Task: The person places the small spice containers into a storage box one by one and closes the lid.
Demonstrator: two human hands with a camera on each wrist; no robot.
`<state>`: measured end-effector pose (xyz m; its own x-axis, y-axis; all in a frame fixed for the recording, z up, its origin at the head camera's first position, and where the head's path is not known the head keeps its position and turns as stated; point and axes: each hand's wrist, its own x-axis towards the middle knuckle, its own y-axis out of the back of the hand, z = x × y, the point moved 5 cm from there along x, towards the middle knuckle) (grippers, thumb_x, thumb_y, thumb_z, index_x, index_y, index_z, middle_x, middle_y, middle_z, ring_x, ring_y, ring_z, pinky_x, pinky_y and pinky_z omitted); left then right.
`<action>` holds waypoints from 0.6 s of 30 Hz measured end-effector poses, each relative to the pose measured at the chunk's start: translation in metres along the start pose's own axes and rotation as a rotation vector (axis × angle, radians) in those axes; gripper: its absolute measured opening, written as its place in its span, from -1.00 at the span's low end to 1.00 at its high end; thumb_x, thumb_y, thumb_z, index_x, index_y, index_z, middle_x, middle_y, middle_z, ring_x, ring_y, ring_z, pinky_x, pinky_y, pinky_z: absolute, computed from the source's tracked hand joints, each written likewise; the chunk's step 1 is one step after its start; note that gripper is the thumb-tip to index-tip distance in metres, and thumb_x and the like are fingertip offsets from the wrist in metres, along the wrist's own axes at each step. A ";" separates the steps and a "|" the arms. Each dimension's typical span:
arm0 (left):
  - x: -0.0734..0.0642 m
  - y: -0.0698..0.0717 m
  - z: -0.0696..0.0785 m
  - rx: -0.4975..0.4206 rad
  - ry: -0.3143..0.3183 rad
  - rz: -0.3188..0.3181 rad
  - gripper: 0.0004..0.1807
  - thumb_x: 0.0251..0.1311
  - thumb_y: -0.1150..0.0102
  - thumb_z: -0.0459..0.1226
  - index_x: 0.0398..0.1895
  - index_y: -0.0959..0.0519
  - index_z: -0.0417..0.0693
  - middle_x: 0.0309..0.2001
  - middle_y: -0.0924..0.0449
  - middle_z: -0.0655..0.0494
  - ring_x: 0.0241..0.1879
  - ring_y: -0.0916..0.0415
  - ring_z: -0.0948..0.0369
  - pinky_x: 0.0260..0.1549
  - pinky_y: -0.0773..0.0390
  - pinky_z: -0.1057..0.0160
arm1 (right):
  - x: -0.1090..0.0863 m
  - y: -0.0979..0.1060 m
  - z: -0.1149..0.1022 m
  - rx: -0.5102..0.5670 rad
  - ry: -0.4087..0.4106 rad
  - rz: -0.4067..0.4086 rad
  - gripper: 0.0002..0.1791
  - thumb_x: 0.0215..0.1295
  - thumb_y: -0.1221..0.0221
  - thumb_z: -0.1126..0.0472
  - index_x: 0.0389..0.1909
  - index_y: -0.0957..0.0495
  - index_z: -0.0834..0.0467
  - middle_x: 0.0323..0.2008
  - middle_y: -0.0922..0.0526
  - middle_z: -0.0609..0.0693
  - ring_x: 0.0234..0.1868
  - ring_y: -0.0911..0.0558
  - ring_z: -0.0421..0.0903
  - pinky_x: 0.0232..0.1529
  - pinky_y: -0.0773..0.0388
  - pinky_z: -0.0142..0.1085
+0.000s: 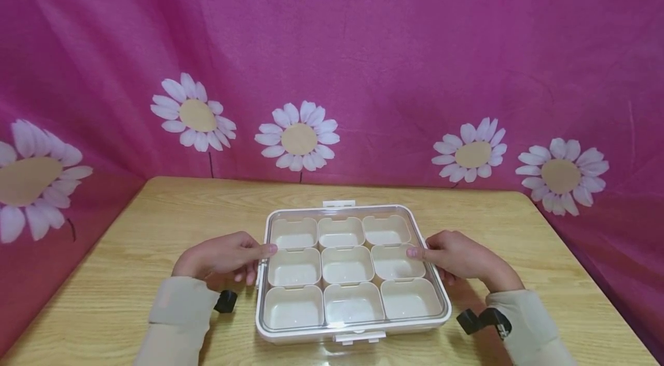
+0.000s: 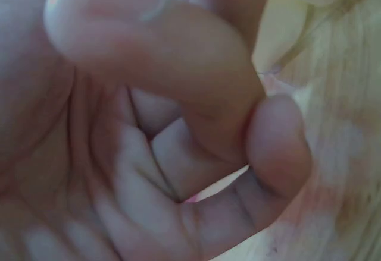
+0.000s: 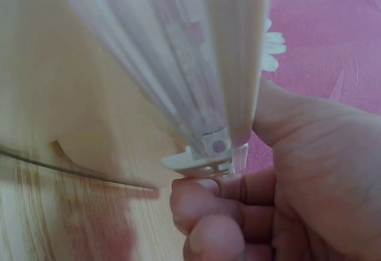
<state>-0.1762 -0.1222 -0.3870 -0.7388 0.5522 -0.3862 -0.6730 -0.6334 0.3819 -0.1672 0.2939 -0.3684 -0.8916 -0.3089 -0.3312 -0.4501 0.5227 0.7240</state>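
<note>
A storage box with a clear lid and white rim lies on the wooden table, directly before me. Through the lid show several cream compartment cups in rows, with nothing visible inside them. My left hand grips the box's left side, thumb on the lid's edge and fingers curled below. On the opposite side my right hand holds it the same way. The right wrist view shows curled fingers against a white latch on the box's side. Curled left fingers fill the left wrist view, mostly hiding the box there.
White latches stick out at the box's far edge and near edge. Wooden table surface surrounds the box. A magenta cloth printed with white daisies hangs behind the table and along its sides.
</note>
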 end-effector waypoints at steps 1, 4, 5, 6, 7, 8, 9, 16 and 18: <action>0.001 0.000 0.000 0.005 -0.010 -0.007 -0.41 0.49 -0.05 0.14 -0.56 -0.63 -0.10 -0.68 -0.58 0.20 -0.68 -0.31 0.32 -0.63 -0.26 0.41 | 0.000 0.000 0.000 -0.001 -0.001 0.001 -0.48 0.40 -0.19 -0.27 -0.42 -0.60 0.13 -0.71 -0.45 -0.11 -0.71 -0.46 -0.18 -0.61 -0.47 -0.27; 0.001 0.001 0.001 0.026 -0.031 -0.017 -0.41 0.50 -0.05 0.11 -0.54 -0.66 -0.13 -0.68 -0.59 0.19 -0.68 -0.29 0.32 -0.64 -0.24 0.42 | 0.000 0.000 0.000 0.002 -0.006 0.002 -0.48 0.40 -0.20 -0.27 -0.41 -0.61 0.13 -0.71 -0.44 -0.11 -0.71 -0.45 -0.18 -0.61 -0.46 -0.28; 0.001 0.001 0.001 0.031 -0.035 -0.016 -0.42 0.50 -0.05 0.11 -0.52 -0.68 -0.14 -0.67 -0.59 0.19 -0.67 -0.29 0.31 -0.64 -0.23 0.42 | 0.000 0.000 -0.001 0.004 -0.007 0.003 -0.48 0.40 -0.20 -0.27 -0.41 -0.61 0.13 -0.71 -0.44 -0.11 -0.71 -0.45 -0.18 -0.61 -0.45 -0.28; 0.001 0.002 0.002 0.033 -0.035 -0.016 -0.42 0.50 -0.05 0.11 -0.49 -0.69 -0.15 -0.67 -0.59 0.18 -0.66 -0.29 0.31 -0.64 -0.21 0.41 | 0.000 0.001 -0.001 0.006 -0.007 0.004 -0.48 0.40 -0.20 -0.27 -0.41 -0.61 0.13 -0.71 -0.44 -0.11 -0.71 -0.44 -0.19 -0.62 -0.45 -0.29; 0.001 0.002 0.003 0.037 -0.034 -0.014 -0.43 0.50 -0.05 0.11 -0.46 -0.71 -0.15 -0.67 -0.59 0.18 -0.65 -0.28 0.30 -0.63 -0.20 0.41 | -0.001 0.001 -0.001 0.008 -0.009 0.006 -0.48 0.40 -0.20 -0.27 -0.42 -0.61 0.13 -0.71 -0.44 -0.12 -0.71 -0.44 -0.19 -0.62 -0.45 -0.29; 0.001 0.002 0.003 0.040 -0.031 -0.011 -0.43 0.50 -0.06 0.11 -0.44 -0.72 -0.15 -0.66 -0.59 0.17 -0.64 -0.28 0.30 -0.63 -0.19 0.41 | -0.001 0.001 -0.001 0.009 -0.010 0.007 -0.48 0.40 -0.20 -0.27 -0.42 -0.61 0.13 -0.71 -0.44 -0.12 -0.71 -0.44 -0.19 -0.62 -0.44 -0.29; 0.000 0.003 0.003 0.041 -0.026 -0.009 -0.44 0.49 -0.06 0.11 -0.42 -0.72 -0.15 -0.66 -0.59 0.17 -0.63 -0.28 0.29 -0.62 -0.19 0.41 | -0.001 0.000 -0.001 0.012 -0.012 0.008 -0.48 0.40 -0.20 -0.27 -0.42 -0.61 0.13 -0.71 -0.44 -0.11 -0.71 -0.44 -0.19 -0.62 -0.44 -0.29; 0.001 0.002 0.002 0.024 -0.006 -0.011 -0.45 0.50 -0.06 0.11 -0.39 -0.72 -0.16 -0.64 -0.59 0.16 -0.61 -0.31 0.29 -0.58 -0.23 0.40 | -0.001 -0.001 0.000 0.024 -0.018 0.007 -0.48 0.40 -0.19 -0.27 -0.42 -0.60 0.13 -0.71 -0.43 -0.11 -0.72 -0.45 -0.18 -0.60 -0.47 -0.27; 0.000 0.002 0.001 0.028 0.000 -0.006 -0.44 0.49 -0.05 0.12 -0.40 -0.71 -0.15 -0.64 -0.59 0.16 -0.61 -0.32 0.28 -0.57 -0.26 0.39 | -0.001 -0.002 0.000 0.027 -0.013 0.007 -0.48 0.41 -0.19 -0.27 -0.43 -0.60 0.13 -0.71 -0.44 -0.11 -0.72 -0.44 -0.17 -0.60 -0.47 -0.27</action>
<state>-0.1772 -0.1227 -0.3855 -0.7350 0.5555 -0.3888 -0.6779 -0.6147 0.4032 -0.1657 0.2931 -0.3693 -0.8951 -0.2946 -0.3346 -0.4450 0.5459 0.7099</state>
